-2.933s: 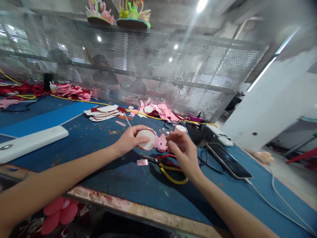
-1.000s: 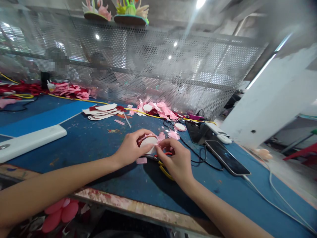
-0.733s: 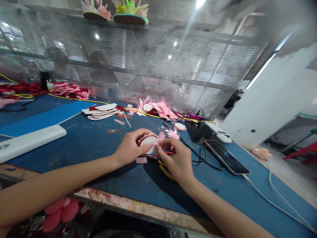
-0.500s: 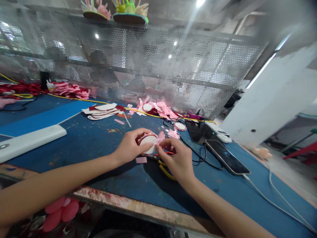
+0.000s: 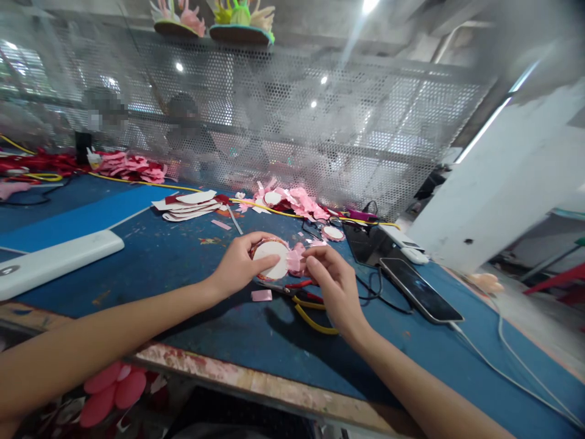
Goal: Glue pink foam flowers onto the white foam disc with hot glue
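My left hand [image 5: 240, 263] grips a round white disc with a red and pink rim [image 5: 272, 258], thumb across its face, held just above the blue table [image 5: 183, 268]. My right hand [image 5: 329, 281] pinches a pink petal piece [image 5: 295, 259] at the disc's right edge. Under the hands lie yellow-handled pliers [image 5: 311, 308] and a small pink scrap [image 5: 262, 295].
A pile of pink petals [image 5: 292, 204], a stack of white and red cut shapes [image 5: 189, 206] and another small disc [image 5: 333, 233] lie further back. Two phones [image 5: 423, 289] with cables rest at the right. A white flat device [image 5: 55, 259] is at the left. A perforated metal screen [image 5: 320, 134] stands behind.
Both hands have lifted slightly and moved back from me with the disc; the right hand has shifted from the disc's lower edge to its right side, uncovering the pliers.
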A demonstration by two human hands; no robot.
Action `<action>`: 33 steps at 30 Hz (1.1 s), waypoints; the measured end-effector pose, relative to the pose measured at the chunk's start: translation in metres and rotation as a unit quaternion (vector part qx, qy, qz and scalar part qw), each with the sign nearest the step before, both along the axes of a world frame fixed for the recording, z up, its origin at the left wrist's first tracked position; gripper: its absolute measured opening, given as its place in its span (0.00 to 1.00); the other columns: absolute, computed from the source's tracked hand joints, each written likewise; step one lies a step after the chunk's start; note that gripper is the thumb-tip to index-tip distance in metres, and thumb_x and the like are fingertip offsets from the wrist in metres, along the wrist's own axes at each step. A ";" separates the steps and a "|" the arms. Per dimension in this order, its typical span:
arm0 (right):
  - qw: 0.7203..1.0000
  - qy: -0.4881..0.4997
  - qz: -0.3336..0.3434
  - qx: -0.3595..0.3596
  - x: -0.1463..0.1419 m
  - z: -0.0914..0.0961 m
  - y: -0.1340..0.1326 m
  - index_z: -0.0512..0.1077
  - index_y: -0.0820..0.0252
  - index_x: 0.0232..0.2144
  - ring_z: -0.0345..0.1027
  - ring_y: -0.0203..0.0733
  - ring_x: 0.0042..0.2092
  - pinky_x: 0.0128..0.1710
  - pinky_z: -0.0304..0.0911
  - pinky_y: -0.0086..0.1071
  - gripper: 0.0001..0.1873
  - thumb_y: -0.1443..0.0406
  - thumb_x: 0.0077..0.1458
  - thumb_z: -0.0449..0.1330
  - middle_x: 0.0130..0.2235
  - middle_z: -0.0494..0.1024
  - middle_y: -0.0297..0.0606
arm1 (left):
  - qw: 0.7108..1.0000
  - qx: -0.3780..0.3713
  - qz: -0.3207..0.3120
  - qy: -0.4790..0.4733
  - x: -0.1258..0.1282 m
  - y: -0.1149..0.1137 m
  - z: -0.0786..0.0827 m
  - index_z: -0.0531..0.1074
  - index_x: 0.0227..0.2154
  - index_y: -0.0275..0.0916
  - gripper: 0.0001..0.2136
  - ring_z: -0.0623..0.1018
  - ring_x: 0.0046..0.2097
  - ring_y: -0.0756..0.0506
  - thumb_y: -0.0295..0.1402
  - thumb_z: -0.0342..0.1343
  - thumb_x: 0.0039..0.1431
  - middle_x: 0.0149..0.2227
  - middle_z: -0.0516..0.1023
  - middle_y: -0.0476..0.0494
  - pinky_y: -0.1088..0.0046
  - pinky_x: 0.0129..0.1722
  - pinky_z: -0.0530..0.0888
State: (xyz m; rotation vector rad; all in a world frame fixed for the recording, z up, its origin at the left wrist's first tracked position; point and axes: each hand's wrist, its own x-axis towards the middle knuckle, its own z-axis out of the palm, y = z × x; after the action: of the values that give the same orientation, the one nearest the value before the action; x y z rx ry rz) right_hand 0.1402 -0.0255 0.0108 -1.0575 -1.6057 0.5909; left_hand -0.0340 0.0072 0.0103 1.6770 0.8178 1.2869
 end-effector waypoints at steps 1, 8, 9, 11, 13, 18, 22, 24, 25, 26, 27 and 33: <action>1.000 0.017 0.004 -0.012 0.000 0.000 0.001 0.68 0.60 0.30 0.64 0.34 0.27 0.26 0.58 0.27 0.11 0.57 0.52 0.56 0.27 0.72 0.34 | 1.000 -0.001 0.002 -0.003 0.000 0.000 0.000 0.72 0.37 0.33 0.13 0.76 0.39 0.45 0.30 0.59 0.45 0.38 0.77 0.42 0.74 0.37 0.73; 0.998 -0.020 -0.026 -0.054 -0.007 -0.006 0.001 0.70 0.62 0.24 0.60 0.32 0.22 0.21 0.55 0.26 0.12 0.58 0.45 0.62 0.22 0.71 0.33 | 1.000 0.031 0.001 0.003 0.001 -0.002 -0.002 0.72 0.37 0.34 0.13 0.76 0.40 0.46 0.28 0.58 0.46 0.39 0.77 0.43 0.74 0.39 0.72; 0.998 -0.026 -0.033 -0.051 -0.007 -0.007 0.001 0.70 0.62 0.23 0.60 0.33 0.22 0.22 0.56 0.26 0.11 0.58 0.46 0.61 0.22 0.71 0.33 | 0.999 0.034 0.003 0.008 0.001 -0.002 -0.002 0.72 0.37 0.34 0.13 0.76 0.40 0.46 0.28 0.58 0.46 0.39 0.77 0.43 0.74 0.39 0.72; 0.997 -0.033 -0.047 -0.047 -0.007 -0.008 0.001 0.70 0.62 0.22 0.61 0.33 0.23 0.23 0.57 0.26 0.11 0.59 0.46 0.61 0.22 0.71 0.33 | 0.999 0.037 0.009 0.017 0.001 -0.002 -0.003 0.72 0.37 0.34 0.13 0.76 0.40 0.46 0.29 0.58 0.46 0.39 0.77 0.43 0.74 0.39 0.72; 0.997 -0.032 -0.050 -0.052 -0.007 -0.007 0.001 0.69 0.62 0.22 0.62 0.34 0.24 0.24 0.58 0.27 0.10 0.60 0.46 0.61 0.22 0.72 0.34 | 0.999 0.035 0.012 0.021 0.002 -0.002 -0.003 0.72 0.37 0.34 0.13 0.76 0.39 0.46 0.29 0.59 0.45 0.39 0.77 0.43 0.74 0.39 0.72; 0.996 -0.008 -0.035 -0.077 -0.007 -0.005 0.002 0.68 0.61 0.21 0.62 0.33 0.22 0.23 0.59 0.27 0.11 0.59 0.45 0.61 0.21 0.72 0.33 | 1.000 0.016 0.004 0.008 0.002 -0.002 -0.002 0.71 0.37 0.33 0.14 0.76 0.39 0.47 0.28 0.59 0.45 0.38 0.77 0.43 0.74 0.38 0.72; 0.996 -0.003 -0.025 -0.088 -0.006 -0.003 0.003 0.68 0.62 0.20 0.60 0.32 0.20 0.21 0.59 0.26 0.12 0.58 0.44 0.62 0.21 0.71 0.33 | 1.000 0.012 -0.008 0.004 0.002 -0.001 -0.002 0.72 0.37 0.33 0.13 0.76 0.39 0.47 0.28 0.59 0.45 0.38 0.77 0.43 0.75 0.38 0.72; 0.995 0.004 -0.019 -0.096 -0.005 -0.003 0.003 0.68 0.62 0.20 0.59 0.31 0.20 0.19 0.59 0.26 0.13 0.58 0.44 0.62 0.20 0.71 0.33 | 1.000 0.013 -0.011 0.004 0.002 -0.001 -0.001 0.72 0.36 0.33 0.13 0.76 0.38 0.47 0.29 0.59 0.45 0.38 0.77 0.43 0.75 0.38 0.73; 0.995 0.009 -0.013 -0.101 -0.004 -0.003 0.004 0.68 0.62 0.20 0.59 0.31 0.20 0.19 0.59 0.26 0.13 0.58 0.43 0.62 0.20 0.71 0.33 | 1.000 0.014 -0.011 0.005 0.002 -0.001 -0.001 0.72 0.36 0.33 0.13 0.76 0.38 0.47 0.29 0.59 0.44 0.38 0.77 0.43 0.75 0.38 0.73; 0.994 0.016 -0.006 -0.108 -0.004 -0.003 0.004 0.68 0.62 0.20 0.59 0.31 0.20 0.19 0.59 0.25 0.13 0.58 0.43 0.63 0.20 0.70 0.33 | 1.000 0.015 -0.009 0.006 0.002 -0.001 -0.001 0.72 0.36 0.33 0.13 0.76 0.38 0.47 0.29 0.59 0.44 0.38 0.77 0.43 0.75 0.38 0.73; 0.993 0.026 0.005 -0.115 -0.003 -0.003 0.005 0.68 0.62 0.21 0.59 0.30 0.20 0.18 0.59 0.25 0.13 0.57 0.43 0.63 0.20 0.70 0.33 | 1.000 0.016 -0.008 0.008 0.002 -0.001 0.000 0.72 0.36 0.33 0.13 0.76 0.38 0.47 0.29 0.59 0.44 0.38 0.77 0.43 0.74 0.38 0.73; 0.969 0.139 0.068 -0.191 -0.002 -0.002 0.009 0.65 0.60 0.26 0.66 0.33 0.24 0.17 0.61 0.22 0.18 0.58 0.37 0.67 0.22 0.71 0.31 | 1.000 -0.018 -0.001 -0.013 0.001 0.000 0.003 0.72 0.36 0.33 0.15 0.76 0.39 0.45 0.31 0.60 0.43 0.39 0.78 0.41 0.73 0.38 0.73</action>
State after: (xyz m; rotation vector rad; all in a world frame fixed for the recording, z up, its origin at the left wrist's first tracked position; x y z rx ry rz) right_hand 0.1386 -0.0166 0.0093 -1.0894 -1.3529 1.1254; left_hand -0.0331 0.0075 0.0132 1.6307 0.8187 1.2822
